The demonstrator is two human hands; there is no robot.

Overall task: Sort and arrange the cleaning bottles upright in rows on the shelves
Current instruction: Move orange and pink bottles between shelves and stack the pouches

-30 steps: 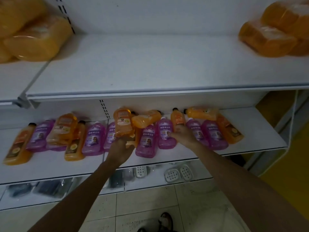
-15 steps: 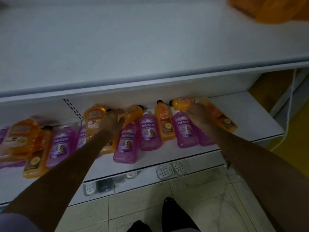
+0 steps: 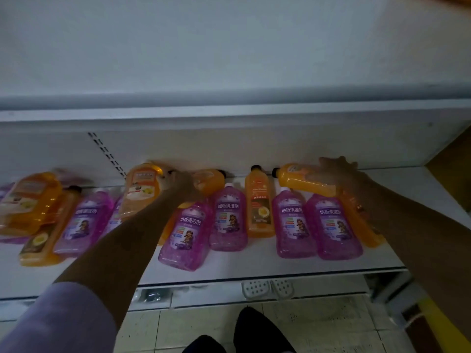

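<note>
Orange and purple cleaning bottles lie flat in a jumble on the white lower shelf (image 3: 254, 266). My left hand (image 3: 179, 182) grips a big orange bottle (image 3: 141, 192) at its upper right side, near the handle, and this bottle stands raised above its neighbours. My right hand (image 3: 339, 171) lies over the base end of an orange bottle (image 3: 300, 180), its fingers spread and blurred. That bottle lies crosswise on top of two purple bottles (image 3: 293, 222) (image 3: 334, 225). Between my arms are a slim orange bottle (image 3: 260, 207) and two more purple bottles (image 3: 230, 217) (image 3: 187, 230).
A wide white upper shelf (image 3: 229, 105) overhangs the bottles close above my hands. More orange and purple bottles lie at the left (image 3: 28, 202). White soap dishes (image 3: 267, 289) sit on a lower shelf. Tiled floor and my shoe (image 3: 257, 335) are below.
The view has dropped and moved closer to the lower shelf. My left hand has shifted to the big orange bottle's upper right side. My right hand has moved right, from the purple bottles onto the crosswise orange bottle.
</note>
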